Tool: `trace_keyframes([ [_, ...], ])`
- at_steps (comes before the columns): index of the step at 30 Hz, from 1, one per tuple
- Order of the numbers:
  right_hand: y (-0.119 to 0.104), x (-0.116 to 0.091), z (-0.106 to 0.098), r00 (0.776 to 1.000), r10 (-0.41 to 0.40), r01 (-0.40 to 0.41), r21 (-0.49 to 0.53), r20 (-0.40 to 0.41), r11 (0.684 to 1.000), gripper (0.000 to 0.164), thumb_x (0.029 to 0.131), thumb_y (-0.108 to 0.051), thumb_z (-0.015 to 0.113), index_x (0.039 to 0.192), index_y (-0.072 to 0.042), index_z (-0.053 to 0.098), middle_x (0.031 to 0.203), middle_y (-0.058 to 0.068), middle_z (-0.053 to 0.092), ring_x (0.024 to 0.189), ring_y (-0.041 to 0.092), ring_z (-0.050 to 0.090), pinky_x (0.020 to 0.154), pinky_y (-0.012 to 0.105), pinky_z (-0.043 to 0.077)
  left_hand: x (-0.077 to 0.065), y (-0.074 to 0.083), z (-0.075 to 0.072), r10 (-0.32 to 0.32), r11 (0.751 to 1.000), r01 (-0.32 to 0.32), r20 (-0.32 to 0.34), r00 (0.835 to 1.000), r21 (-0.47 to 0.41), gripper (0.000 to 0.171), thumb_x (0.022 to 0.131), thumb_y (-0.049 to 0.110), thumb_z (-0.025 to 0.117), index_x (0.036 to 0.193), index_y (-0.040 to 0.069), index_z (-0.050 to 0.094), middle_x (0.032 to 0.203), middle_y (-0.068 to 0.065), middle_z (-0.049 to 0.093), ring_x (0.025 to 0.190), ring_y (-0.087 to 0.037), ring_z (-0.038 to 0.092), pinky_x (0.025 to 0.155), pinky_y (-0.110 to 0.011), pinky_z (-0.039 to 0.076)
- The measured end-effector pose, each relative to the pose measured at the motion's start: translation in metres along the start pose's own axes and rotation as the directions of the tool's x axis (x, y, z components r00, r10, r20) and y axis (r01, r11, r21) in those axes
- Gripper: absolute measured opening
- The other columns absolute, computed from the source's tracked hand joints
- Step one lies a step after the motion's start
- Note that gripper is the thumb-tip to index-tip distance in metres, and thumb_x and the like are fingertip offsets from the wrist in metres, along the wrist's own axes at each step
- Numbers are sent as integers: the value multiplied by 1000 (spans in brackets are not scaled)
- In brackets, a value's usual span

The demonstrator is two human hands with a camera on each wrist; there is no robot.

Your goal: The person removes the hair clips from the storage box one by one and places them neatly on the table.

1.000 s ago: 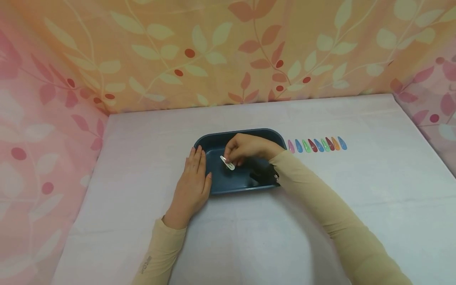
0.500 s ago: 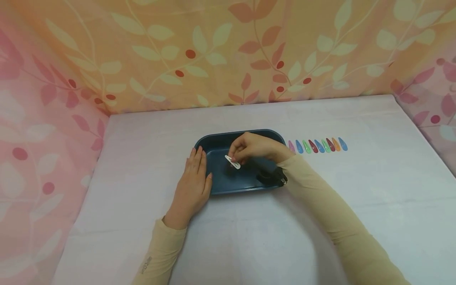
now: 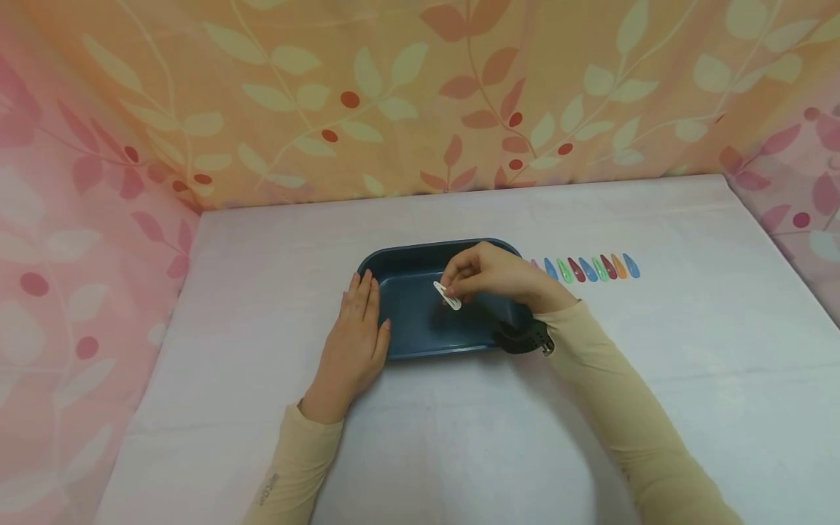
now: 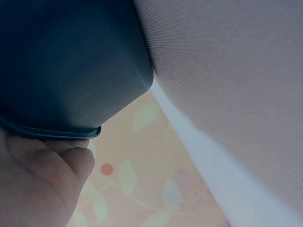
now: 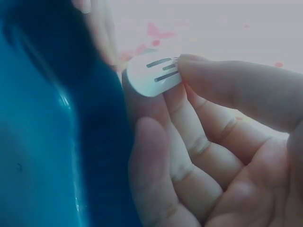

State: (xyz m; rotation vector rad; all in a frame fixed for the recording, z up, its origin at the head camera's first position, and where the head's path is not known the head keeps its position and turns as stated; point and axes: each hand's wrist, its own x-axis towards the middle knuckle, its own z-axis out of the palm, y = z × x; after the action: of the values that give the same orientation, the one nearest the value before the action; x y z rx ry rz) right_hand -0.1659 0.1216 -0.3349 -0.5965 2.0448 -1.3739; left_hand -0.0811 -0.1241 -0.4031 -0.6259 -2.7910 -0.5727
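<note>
My right hand (image 3: 499,277) pinches a white snap hair clip (image 3: 448,296) between thumb and fingers, above the inside of a dark blue tray (image 3: 410,332). The right wrist view shows the slotted side of the clip, with the thumb on its edge. Fingers straight, my left hand (image 3: 353,343) rests on the tray's left rim. In the left wrist view, its fingers (image 4: 78,161) touch the underside of the tray's rim (image 4: 61,134). My right hand and wrist strap hide part of the tray's right side.
Right of the tray, several coloured hair clips lie in a slanted row, among them an orange clip (image 3: 618,265) and a green clip (image 3: 565,270). A white cloth (image 3: 459,437) covers the table. Leaf-patterned curtains (image 3: 420,95) stand behind and at both sides.
My right hand has moved to the right over the tray, carrying the white hair clip. My left hand has stayed on the tray's left rim.
</note>
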Motion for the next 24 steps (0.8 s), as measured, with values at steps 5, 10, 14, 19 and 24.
trace_keyframes([
  [5, 1, -6, -1, 1000, -6, 6, 7, -17, 1000, 13, 87, -7, 66, 92, 4, 67, 77, 9, 68, 69, 24, 59, 69, 34, 52, -1, 0, -1, -3, 1000, 3, 3, 1000, 1, 57, 95, 16, 44, 139, -17, 28, 150, -27, 21, 141, -36, 12, 110, -49, 19],
  [10, 3, -11, -1, 999, -10, 11, 26, -38, 1000, 12, 86, -6, 66, 91, 4, 67, 76, 9, 67, 70, 28, 59, 69, 35, 52, -1, 0, 0, -4, 1000, 4, 5, 1000, 0, 57, 95, 16, 43, 140, -16, 28, 151, -27, 20, 142, -35, 11, 111, -48, 17],
  [14, 6, -15, -2, 999, -18, 19, 28, -40, 999, 12, 86, -7, 67, 91, 3, 68, 77, 9, 66, 72, 32, 58, 70, 37, 51, -1, 0, 1, 6, 1000, -6, -7, 1000, -5, 57, 95, 15, 43, 140, -16, 28, 151, -27, 20, 142, -35, 11, 111, -48, 18],
  [19, 12, -22, -4, 999, -27, 29, 45, -44, 999, 10, 87, -5, 65, 91, 4, 67, 81, 10, 68, 77, 38, 58, 73, 39, 52, -1, -2, 3, 21, 1000, -21, -24, 1000, 6, 57, 95, 16, 43, 139, -17, 28, 150, -28, 21, 141, -36, 13, 111, -48, 19],
  [24, 20, -29, -8, 996, -31, 35, 51, -88, 998, 11, 86, -4, 66, 91, 5, 67, 80, 9, 68, 75, 36, 60, 71, 35, 52, -1, -2, 4, 25, 1000, -25, -29, 999, 9, 56, 95, 16, 43, 139, -17, 28, 150, -28, 22, 141, -36, 13, 110, -49, 19],
])
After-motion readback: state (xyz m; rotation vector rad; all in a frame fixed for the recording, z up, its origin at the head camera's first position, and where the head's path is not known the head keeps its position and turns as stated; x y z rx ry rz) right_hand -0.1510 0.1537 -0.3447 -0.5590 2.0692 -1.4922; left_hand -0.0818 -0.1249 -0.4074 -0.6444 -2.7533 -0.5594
